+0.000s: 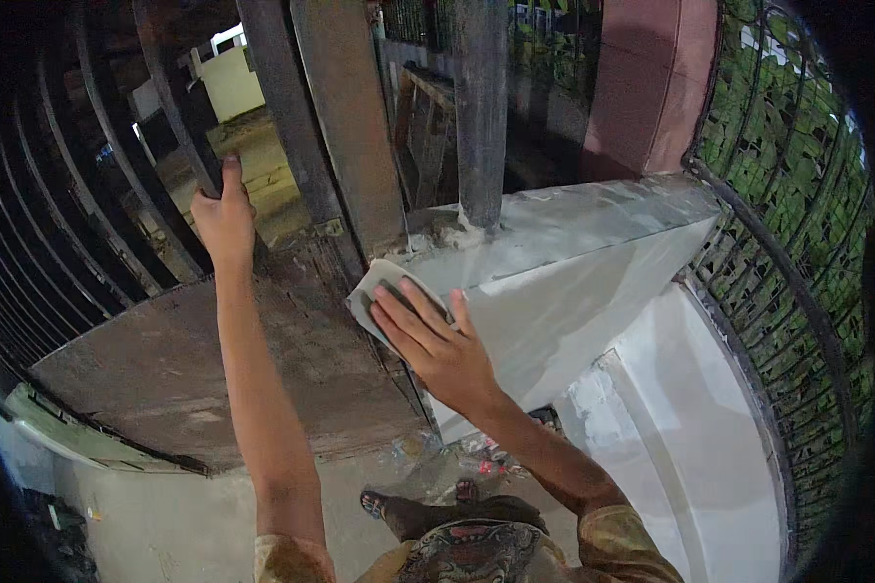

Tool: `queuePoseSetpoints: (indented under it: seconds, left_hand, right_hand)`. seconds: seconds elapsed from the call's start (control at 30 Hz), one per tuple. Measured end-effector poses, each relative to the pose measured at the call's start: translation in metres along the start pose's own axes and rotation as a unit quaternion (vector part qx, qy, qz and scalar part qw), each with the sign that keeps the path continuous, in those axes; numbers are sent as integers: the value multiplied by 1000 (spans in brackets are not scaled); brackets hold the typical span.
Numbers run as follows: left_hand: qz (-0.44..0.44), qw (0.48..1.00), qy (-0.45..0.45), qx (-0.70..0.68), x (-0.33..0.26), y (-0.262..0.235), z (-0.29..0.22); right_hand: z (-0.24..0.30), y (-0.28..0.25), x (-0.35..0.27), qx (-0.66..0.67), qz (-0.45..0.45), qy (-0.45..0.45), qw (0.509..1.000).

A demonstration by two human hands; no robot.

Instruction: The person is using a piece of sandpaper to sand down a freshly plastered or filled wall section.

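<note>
My left hand (227,220) is closed around a dark metal bar (180,107) of the gate, at the upper left. Flat under the fingers of my right hand (439,352) is a pale, stiff sheet that looks like sandpaper (367,291). The hand holds it pressed against the left end of a low plastered wall (564,291), beside the gate. Grey-white and smooth, the wall's face runs off to the right. Its top ledge (593,219) is patchy with plaster, and rough lumps sit around the foot of a grey post (480,117).
Brown sheet metal (156,369) closes the gate's lower part. A pink pillar (651,87) rises behind the wall; a curved fence with green leaves (797,165) borders the right. Below lie clear plastic litter and a red-labelled bottle (493,467), near my sandalled feet (372,502).
</note>
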State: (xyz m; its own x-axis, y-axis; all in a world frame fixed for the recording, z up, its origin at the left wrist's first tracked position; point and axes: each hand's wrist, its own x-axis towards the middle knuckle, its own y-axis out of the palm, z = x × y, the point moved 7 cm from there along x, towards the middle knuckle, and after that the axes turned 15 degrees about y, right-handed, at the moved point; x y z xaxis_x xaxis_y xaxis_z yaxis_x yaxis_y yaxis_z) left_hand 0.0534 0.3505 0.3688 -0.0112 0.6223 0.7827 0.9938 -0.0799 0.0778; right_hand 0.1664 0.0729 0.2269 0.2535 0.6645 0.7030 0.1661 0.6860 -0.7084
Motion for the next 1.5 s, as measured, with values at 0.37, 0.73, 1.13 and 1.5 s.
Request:
queuePoseSetpoints:
  seconds: [0.37,0.73,1.13,1.5]
  left_hand:
    - [-35,999,-6,37,-1,-4,10]
    - [-31,997,15,65,-2,-3,5]
    - [-39,999,-10,-6,1,-3,18]
    - [-33,999,15,-3,2,2,1]
  right_hand:
    - [-4,-8,-7,-36,43,-11,998]
    - [-31,-9,-13,9,9,30,999]
    - [-63,-17,-35,-18,-59,24,998]
    - [-26,-4,-33,94,-5,138,986]
